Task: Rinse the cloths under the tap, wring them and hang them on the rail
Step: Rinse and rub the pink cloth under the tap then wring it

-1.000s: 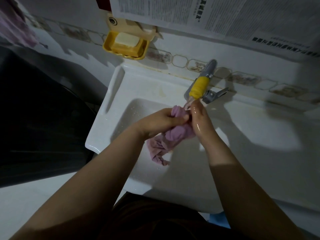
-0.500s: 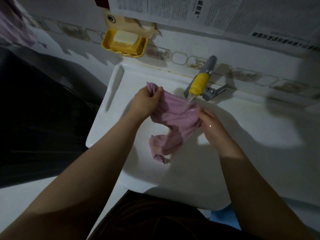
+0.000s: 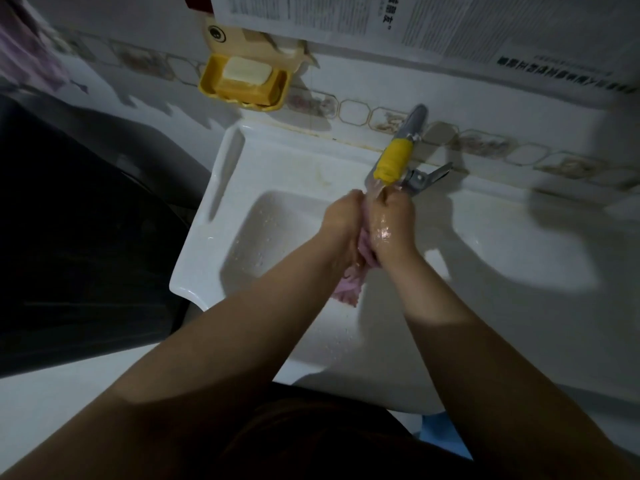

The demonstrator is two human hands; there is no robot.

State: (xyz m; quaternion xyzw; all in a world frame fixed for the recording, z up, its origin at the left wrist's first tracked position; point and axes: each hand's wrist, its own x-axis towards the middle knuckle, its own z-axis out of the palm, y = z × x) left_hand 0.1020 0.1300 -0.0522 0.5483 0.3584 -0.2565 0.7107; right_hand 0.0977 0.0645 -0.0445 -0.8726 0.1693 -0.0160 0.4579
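Note:
A pink cloth (image 3: 349,289) is bunched between both hands over the white sink (image 3: 221,216), right under the tap (image 3: 393,162) with its yellow nozzle. Water runs from the nozzle onto my fingers. My left hand (image 3: 341,220) grips the cloth from the left and my right hand (image 3: 391,226), wet and shiny, grips it from the right. The two hands press against each other. Only the cloth's lower end hangs out below them; the rest is hidden in my fists.
A yellow soap dish (image 3: 244,81) holding a bar of soap hangs on the tiled wall above the sink's left corner. Printed paper (image 3: 415,26) covers the wall higher up. Another pink cloth (image 3: 24,46) hangs at the top left. A dark bulky object (image 3: 79,244) stands left of the sink.
Half a second ago the cloth was spread wide between my hands. Both hands have now come together under the tap, bunching it up.

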